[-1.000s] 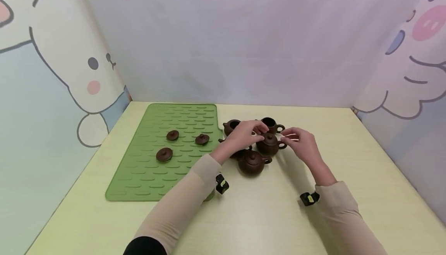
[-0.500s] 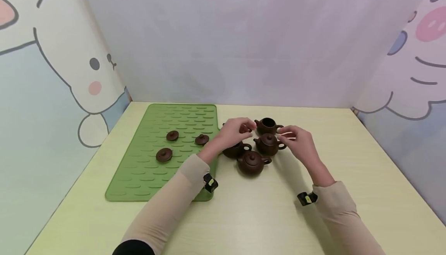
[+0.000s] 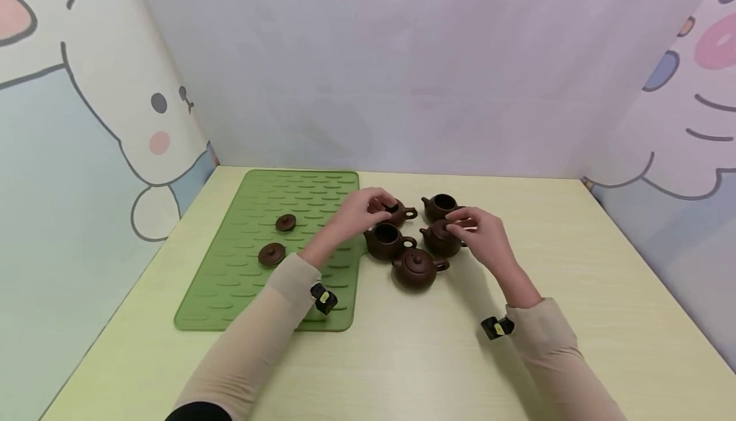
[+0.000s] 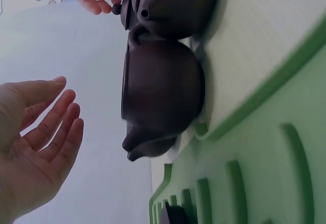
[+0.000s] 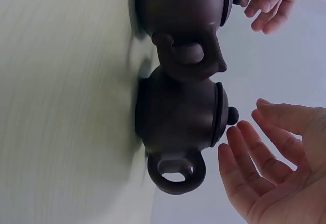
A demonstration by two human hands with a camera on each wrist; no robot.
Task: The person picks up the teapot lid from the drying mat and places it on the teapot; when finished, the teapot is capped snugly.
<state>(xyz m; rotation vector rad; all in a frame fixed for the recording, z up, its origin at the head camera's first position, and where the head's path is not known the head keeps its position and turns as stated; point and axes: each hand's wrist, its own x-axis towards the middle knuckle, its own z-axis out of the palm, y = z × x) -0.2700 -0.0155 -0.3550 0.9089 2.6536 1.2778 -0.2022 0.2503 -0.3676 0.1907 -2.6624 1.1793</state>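
My left hand [image 3: 361, 211] is empty, fingers loosely bent, above the mat's right edge beside a lidless brown teapot [image 3: 384, 242]. Partly behind its fingers sits another lidless teapot [image 3: 398, 214]. My right hand [image 3: 480, 232] is over a lidded teapot [image 3: 438, 240]. In the right wrist view its relaxed fingertips hover right by the lid's knob [image 5: 233, 115], holding nothing. A second lidded teapot [image 3: 415, 270] stands in front, and a lidless one [image 3: 443, 206] at the back. Two loose lids [image 3: 285, 222] show on the green mat [image 3: 230, 293].
The teapots stand close together on the pale wooden table [image 3: 425, 357], right of the mat. Another dark lid [image 4: 173, 214] appears low in the left wrist view, behind my left forearm in the head view. A pale wall [image 3: 391, 76] closes off the back.
My left hand has moved left, off the teapots toward the mat, uncovering the lidless pots and covering one lid. My right hand has shifted slightly left, over the lidded teapot.
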